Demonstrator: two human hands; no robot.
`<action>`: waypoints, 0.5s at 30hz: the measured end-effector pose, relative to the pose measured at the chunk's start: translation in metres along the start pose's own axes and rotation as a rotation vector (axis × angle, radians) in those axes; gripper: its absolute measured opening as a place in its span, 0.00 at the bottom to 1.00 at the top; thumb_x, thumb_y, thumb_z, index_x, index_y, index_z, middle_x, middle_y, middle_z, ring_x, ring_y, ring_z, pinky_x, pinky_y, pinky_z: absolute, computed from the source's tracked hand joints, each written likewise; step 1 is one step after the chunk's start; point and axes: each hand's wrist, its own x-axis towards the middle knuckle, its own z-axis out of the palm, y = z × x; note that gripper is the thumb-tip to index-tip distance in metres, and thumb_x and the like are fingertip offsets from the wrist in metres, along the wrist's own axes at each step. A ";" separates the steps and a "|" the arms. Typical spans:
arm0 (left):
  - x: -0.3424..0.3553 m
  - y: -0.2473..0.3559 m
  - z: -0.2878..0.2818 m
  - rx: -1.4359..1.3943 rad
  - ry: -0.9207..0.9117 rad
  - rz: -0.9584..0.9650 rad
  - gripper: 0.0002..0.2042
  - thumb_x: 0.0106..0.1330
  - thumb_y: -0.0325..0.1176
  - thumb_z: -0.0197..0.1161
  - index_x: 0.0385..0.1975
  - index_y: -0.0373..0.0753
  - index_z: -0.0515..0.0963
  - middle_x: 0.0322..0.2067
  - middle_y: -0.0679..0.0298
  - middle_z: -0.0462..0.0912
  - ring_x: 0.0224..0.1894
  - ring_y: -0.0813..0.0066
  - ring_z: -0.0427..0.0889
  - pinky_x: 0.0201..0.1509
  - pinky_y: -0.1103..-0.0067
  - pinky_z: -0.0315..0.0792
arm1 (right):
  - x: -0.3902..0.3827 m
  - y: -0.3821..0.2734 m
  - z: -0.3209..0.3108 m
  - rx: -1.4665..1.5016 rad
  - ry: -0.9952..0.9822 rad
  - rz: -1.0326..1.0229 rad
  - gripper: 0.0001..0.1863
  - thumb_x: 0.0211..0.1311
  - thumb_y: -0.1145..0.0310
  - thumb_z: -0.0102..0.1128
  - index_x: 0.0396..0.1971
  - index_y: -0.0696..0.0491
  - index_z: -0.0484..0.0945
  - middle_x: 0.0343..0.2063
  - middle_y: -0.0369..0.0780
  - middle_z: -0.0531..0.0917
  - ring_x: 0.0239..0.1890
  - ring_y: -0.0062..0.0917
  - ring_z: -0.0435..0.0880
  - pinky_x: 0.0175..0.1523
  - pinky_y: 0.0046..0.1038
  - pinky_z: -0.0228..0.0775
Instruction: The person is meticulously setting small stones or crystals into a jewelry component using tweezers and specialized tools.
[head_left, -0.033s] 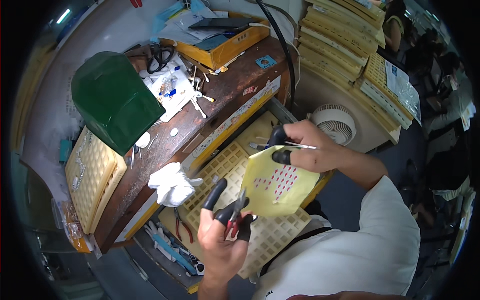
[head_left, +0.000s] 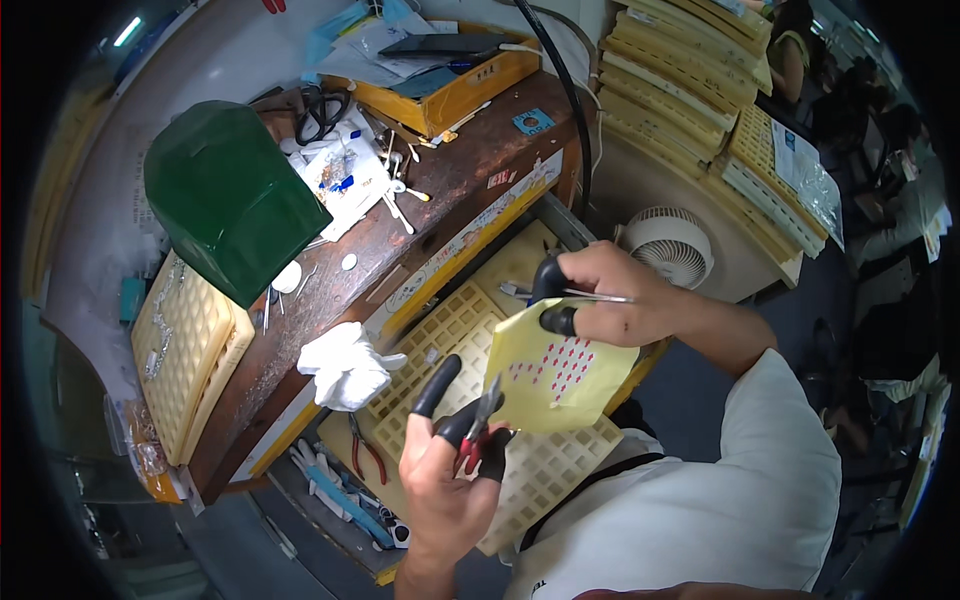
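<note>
My left hand [head_left: 440, 475], with black finger cots on its fingertips, is closed on red-handled pliers [head_left: 484, 418]. Their grey jaws point up at the left edge of a yellow sheet [head_left: 523, 395] bearing rows of small red marks. Black cots also cover the thumb and forefinger of my right hand [head_left: 615, 300], which pinches the sheet's upper edge. Thin metal tweezers [head_left: 606, 298] lie across that hand. Beneath both hands is a cream tray [head_left: 545, 485] with a grid of square pockets. Another red-handled pair of pliers [head_left: 368, 455] rests left of the tray.
A crumpled white cloth [head_left: 348, 368] sits at the bench edge, below a green lamp shade [head_left: 230, 200]. Cotton swabs and papers litter the wooden bench [head_left: 440, 210]. A white fan [head_left: 665, 248] stands beyond my right hand, near stacked cream trays [head_left: 680, 90]. Padded trays [head_left: 195, 370] lean at left.
My left hand has shifted slightly right with the pliers. The yellow sheet's left edge has shifted slightly right, and the right fingertips slightly left.
</note>
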 end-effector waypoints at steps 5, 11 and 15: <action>-0.004 -0.011 -0.001 -0.098 -0.134 -0.126 0.22 0.51 0.12 0.68 0.49 0.29 0.80 0.33 0.64 0.79 0.34 0.80 0.80 0.37 0.84 0.76 | 0.022 -0.008 0.003 -0.030 -0.209 -0.115 0.07 0.49 0.73 0.56 0.23 0.62 0.72 0.17 0.42 0.74 0.22 0.19 0.70 0.29 0.30 0.63; -0.008 -0.012 -0.008 -0.556 -0.070 -0.499 0.20 0.56 0.13 0.68 0.50 0.24 0.76 0.34 0.59 0.83 0.31 0.76 0.83 0.33 0.81 0.79 | 0.035 -0.008 0.003 -0.450 -0.179 -0.323 0.11 0.43 0.73 0.63 0.22 0.61 0.70 0.24 0.46 0.73 0.28 0.42 0.75 0.34 0.38 0.65; -0.010 -0.018 -0.007 -0.535 0.031 -0.621 0.19 0.56 0.15 0.69 0.49 0.25 0.76 0.31 0.59 0.84 0.28 0.77 0.83 0.28 0.83 0.76 | 0.018 0.001 0.026 -0.789 0.334 -0.737 0.17 0.37 0.70 0.69 0.29 0.60 0.75 0.40 0.49 0.76 0.47 0.45 0.77 0.50 0.43 0.71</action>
